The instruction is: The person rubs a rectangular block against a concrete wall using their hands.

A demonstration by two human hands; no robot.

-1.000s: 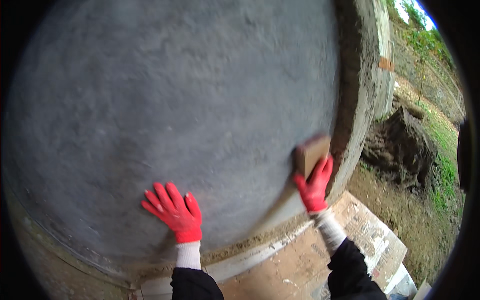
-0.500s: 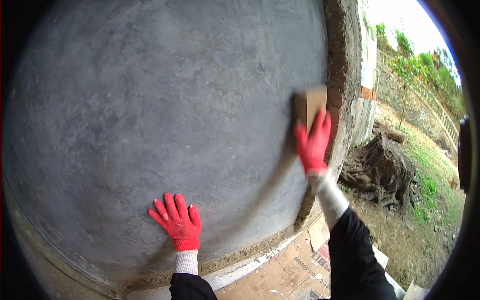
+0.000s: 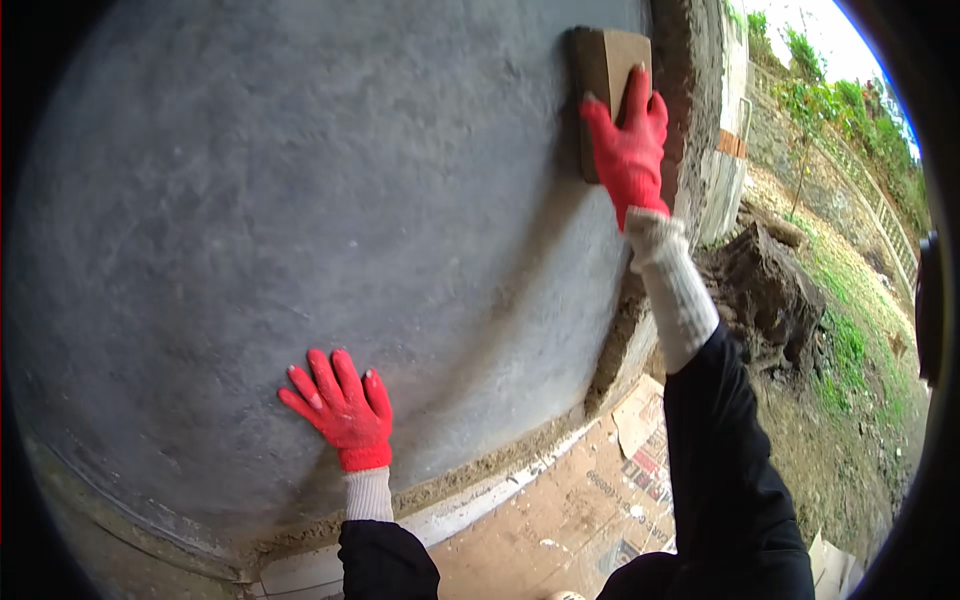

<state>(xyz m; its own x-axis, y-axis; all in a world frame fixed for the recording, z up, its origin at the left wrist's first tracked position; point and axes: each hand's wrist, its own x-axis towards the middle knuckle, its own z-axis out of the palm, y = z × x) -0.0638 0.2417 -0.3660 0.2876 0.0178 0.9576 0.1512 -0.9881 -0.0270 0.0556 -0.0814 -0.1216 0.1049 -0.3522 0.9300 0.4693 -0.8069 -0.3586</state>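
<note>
A grey, smoothly plastered wall (image 3: pixel 300 220) stands before me, mottled with lighter and darker patches. My right hand (image 3: pixel 635 150), in a red-coated glove with a pale cuff, is closed on a brown rectangular block (image 3: pixel 622 52). The block lies against the wall high up by its right edge; the face toward the wall is hidden. Lower left, my left hand (image 3: pixel 345 412) wears a matching glove and rests against the wall, palm to the plaster and fingers spread. It holds nothing.
A rough, unfinished mortar strip (image 3: pixel 690 120) borders the wall's right side. Printed cardboard sheets (image 3: pixel 530 500) cover the floor below. Outside at right are a dark, rugged mound (image 3: pixel 765 295), grass (image 3: pixel 845 350) and a pale railing (image 3: pixel 885 230).
My right hand has slid the block upward along the wall's right edge. My left hand remains on the plaster; it sits slightly higher in the view, which has also shifted a little.
</note>
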